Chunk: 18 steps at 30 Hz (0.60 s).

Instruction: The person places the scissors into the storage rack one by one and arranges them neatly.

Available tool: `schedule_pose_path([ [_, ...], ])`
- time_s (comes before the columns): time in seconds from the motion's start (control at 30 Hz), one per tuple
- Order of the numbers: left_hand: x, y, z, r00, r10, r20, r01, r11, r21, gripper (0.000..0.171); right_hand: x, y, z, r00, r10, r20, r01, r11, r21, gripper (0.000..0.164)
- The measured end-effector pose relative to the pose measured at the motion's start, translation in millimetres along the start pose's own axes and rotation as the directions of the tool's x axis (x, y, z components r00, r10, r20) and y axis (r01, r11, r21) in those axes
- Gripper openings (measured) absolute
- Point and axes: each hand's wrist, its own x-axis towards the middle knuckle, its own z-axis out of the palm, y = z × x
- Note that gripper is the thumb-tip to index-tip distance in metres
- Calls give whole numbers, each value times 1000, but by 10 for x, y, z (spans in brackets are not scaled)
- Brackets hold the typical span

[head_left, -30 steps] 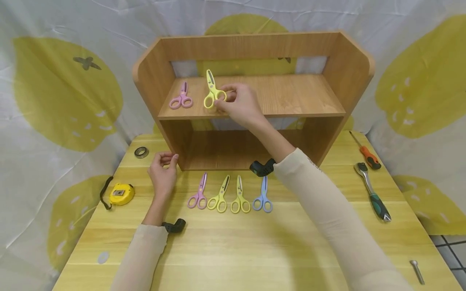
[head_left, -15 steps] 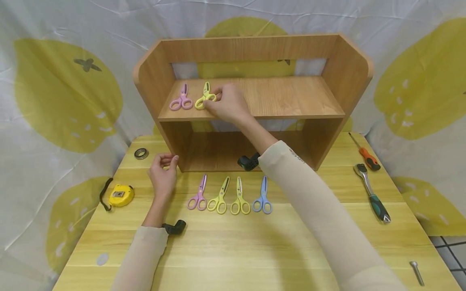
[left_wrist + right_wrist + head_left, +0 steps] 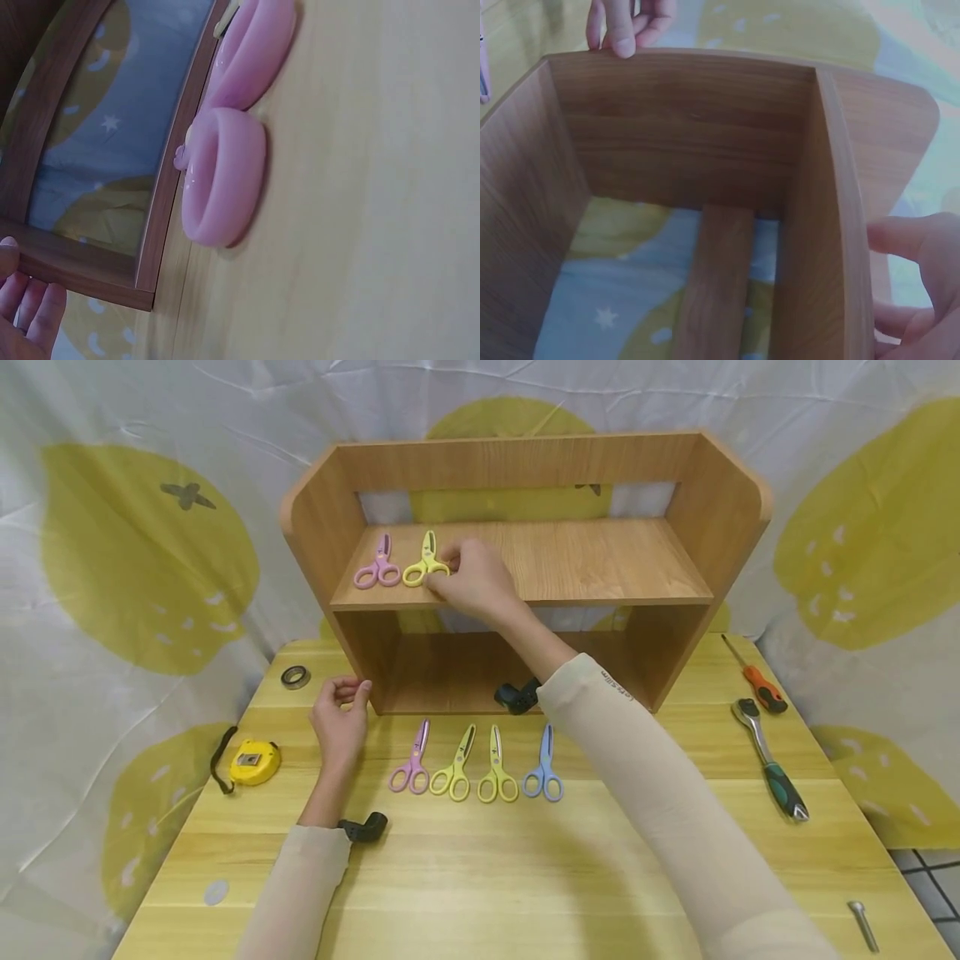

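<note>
Yellow scissors [image 3: 428,553], pinched at the right handle loop by the right hand [image 3: 476,577], stand over the front left part of the wooden shelf [image 3: 592,552]'s upper board, blades toward its back edge; whether they lie fully flat is hard to tell. Pink scissors [image 3: 384,560] lie beside them, nearer the left edge. Below, before the shelf's lower front edge, four closed scissors lie in a row, tips toward the tabletop [image 3: 465,877]'s far edge: from the left, one mauve pair [image 3: 416,757], two lime pairs [image 3: 457,765], one blue pair [image 3: 545,762].
</note>
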Motion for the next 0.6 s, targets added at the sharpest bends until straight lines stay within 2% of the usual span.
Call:
schedule_pose_path([
  [0.17, 12, -1, 3, 1000, -12, 0, 12, 1000, 13, 25, -133, 95, -115, 999, -45, -7, 46, 993, 111, 44],
  [0.23, 12, -5, -2, 1000, -24, -1, 24, 1000, 20, 24, -230, 154, -188, 997, -72, -18, 74, 985, 153, 42],
  [0.47, 6, 22, -22, 1000, -20, 0, 20, 1000, 8, 26, -688, 404, -481, 986, -136, -101, 155, 964, 215, 35],
  [0.6, 12, 22, -45, 1000, -17, 2, 16, 1000, 5, 27, -976, 557, -578, 983, -143, -118, 167, 959, 228, 34],
])
